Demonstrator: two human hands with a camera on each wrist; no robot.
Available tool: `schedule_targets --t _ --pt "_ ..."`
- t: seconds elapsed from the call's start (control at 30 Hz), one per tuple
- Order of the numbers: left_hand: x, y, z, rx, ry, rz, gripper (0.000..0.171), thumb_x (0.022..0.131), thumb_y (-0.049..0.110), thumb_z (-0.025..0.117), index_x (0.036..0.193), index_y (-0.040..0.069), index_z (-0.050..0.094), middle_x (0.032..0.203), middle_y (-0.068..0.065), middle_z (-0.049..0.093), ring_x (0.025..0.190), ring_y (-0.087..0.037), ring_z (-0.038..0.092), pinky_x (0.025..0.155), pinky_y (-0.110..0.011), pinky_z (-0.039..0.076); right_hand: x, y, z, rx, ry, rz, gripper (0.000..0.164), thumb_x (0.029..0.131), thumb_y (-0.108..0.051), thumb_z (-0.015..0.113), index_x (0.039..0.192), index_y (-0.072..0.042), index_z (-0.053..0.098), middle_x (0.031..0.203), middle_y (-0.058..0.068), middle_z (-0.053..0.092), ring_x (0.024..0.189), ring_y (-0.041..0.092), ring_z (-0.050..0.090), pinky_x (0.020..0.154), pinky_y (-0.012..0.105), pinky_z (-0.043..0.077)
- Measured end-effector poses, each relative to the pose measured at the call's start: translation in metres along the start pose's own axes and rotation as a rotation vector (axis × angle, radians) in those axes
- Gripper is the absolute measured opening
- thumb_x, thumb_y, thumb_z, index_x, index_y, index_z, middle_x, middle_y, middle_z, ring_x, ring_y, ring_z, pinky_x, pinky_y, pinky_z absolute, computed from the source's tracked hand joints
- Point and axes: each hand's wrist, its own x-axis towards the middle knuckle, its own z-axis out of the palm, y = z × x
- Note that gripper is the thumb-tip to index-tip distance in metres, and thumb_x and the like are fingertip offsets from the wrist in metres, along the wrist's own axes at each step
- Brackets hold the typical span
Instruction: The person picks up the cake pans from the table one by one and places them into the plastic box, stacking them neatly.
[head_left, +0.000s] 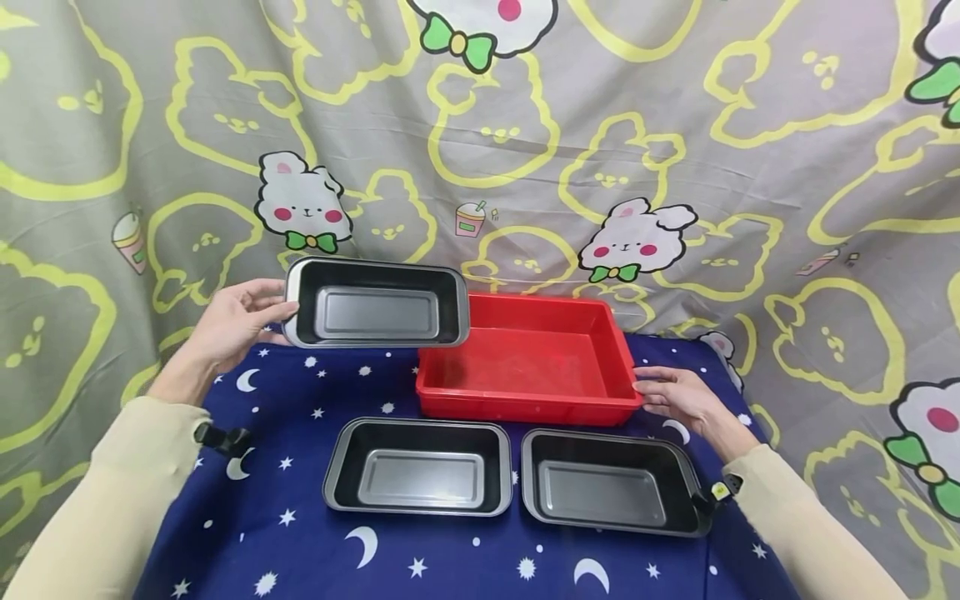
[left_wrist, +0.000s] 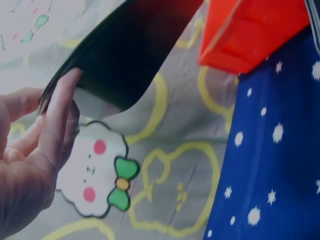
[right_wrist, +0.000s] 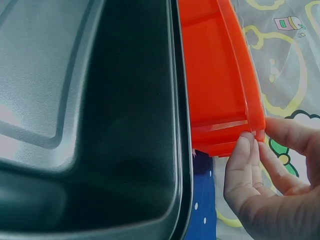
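My left hand [head_left: 238,321] grips the left end of a dark metal loaf pan [head_left: 378,302], raised at the back left with its inside facing me. In the left wrist view the thumb and fingers pinch the rim of that pan [left_wrist: 120,55]. The pan's right end overlaps the left side of a red plastic tray [head_left: 540,358]. At the tray's right edge, my right hand [head_left: 678,396] holds the rim between thumb and fingers, as the right wrist view shows on the red tray [right_wrist: 215,75].
Two more loaf pans lie in front of the tray, one at the middle [head_left: 423,479] and one to its right [head_left: 603,492]. A blue cloth [head_left: 300,500] with moons and stars covers the table. Behind it hangs a grey curtain [head_left: 517,108] printed with cartoon animals.
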Motion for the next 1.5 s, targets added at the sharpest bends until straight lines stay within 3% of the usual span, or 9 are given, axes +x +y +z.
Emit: schedule_targets --t 0.2,0.47,0.67,0.9,1.1,1.3,1.5 --pt "0.01 -0.002 0.029 0.07 -0.014 -0.024 0.024 0.101 0.004 0.068 0.122 0.005 0.057 0.094 0.013 0.079 0.078 -0.005 0.074 0.06 -0.03 0.066 -0.001 0.0 -0.002 0.008 -0.004 0.003 0.07 0.102 -0.015 0.07 0.157 0.011 0.034 0.092 -0.011 0.08 0.079 0.006 0.077 0.081 0.024 0.066" --pt "0.02 -0.009 0.065 0.146 -0.032 -0.079 0.049 0.105 0.01 0.064 0.145 -0.012 0.046 0.098 0.016 0.076 0.086 -0.005 0.073 0.067 -0.031 0.067 0.001 0.001 -0.001 0.006 -0.011 -0.001 0.07 0.103 -0.015 0.069 0.157 0.012 0.033 0.093 -0.011 0.08 0.08 0.006 0.077 0.082 0.024 0.066" --pt "0.03 -0.016 0.087 0.088 -0.038 -0.107 0.051 0.104 0.005 0.063 0.147 -0.014 0.045 0.098 0.01 0.077 0.083 -0.006 0.075 0.068 -0.032 0.068 0.001 0.001 -0.002 0.008 -0.008 0.006 0.071 0.103 -0.016 0.069 0.158 0.01 0.033 0.094 -0.011 0.08 0.081 0.007 0.077 0.083 0.025 0.066" --pt "0.043 -0.024 0.106 0.085 -0.041 -0.134 0.051 0.104 0.004 0.062 0.149 -0.013 0.045 0.11 -0.005 0.076 0.084 -0.006 0.074 0.068 -0.031 0.067 0.001 0.0 -0.002 0.009 -0.008 0.005 0.07 0.102 -0.016 0.07 0.157 0.01 0.034 0.094 -0.011 0.08 0.08 0.007 0.077 0.082 0.025 0.066" --pt "0.054 -0.035 0.123 0.051 -0.058 -0.167 0.053 0.103 0.001 0.062 0.15 -0.013 0.042 0.107 -0.006 0.073 0.082 -0.008 0.071 0.068 -0.031 0.068 0.0 -0.001 -0.003 0.008 -0.002 0.01 0.068 0.103 -0.017 0.069 0.156 0.009 0.037 0.094 -0.011 0.08 0.081 0.007 0.078 0.082 0.025 0.066" --pt "0.062 -0.046 0.141 0.014 -0.065 -0.192 0.053 0.102 -0.002 0.062 0.149 -0.013 0.042 0.111 -0.017 0.073 0.08 -0.011 0.073 0.067 -0.033 0.068 0.001 0.0 -0.003 0.005 -0.005 0.008 0.069 0.102 -0.017 0.07 0.157 0.009 0.036 0.094 -0.011 0.08 0.081 0.007 0.078 0.083 0.025 0.066" --pt "0.068 -0.058 0.159 -0.033 -0.055 -0.233 0.049 0.1 -0.003 0.062 0.145 -0.013 0.045 0.096 -0.008 0.073 0.076 -0.011 0.072 0.062 -0.029 0.066 0.001 0.0 -0.001 0.017 -0.016 0.003 0.068 0.103 -0.014 0.069 0.156 0.01 0.035 0.092 -0.011 0.08 0.08 0.006 0.077 0.081 0.024 0.066"
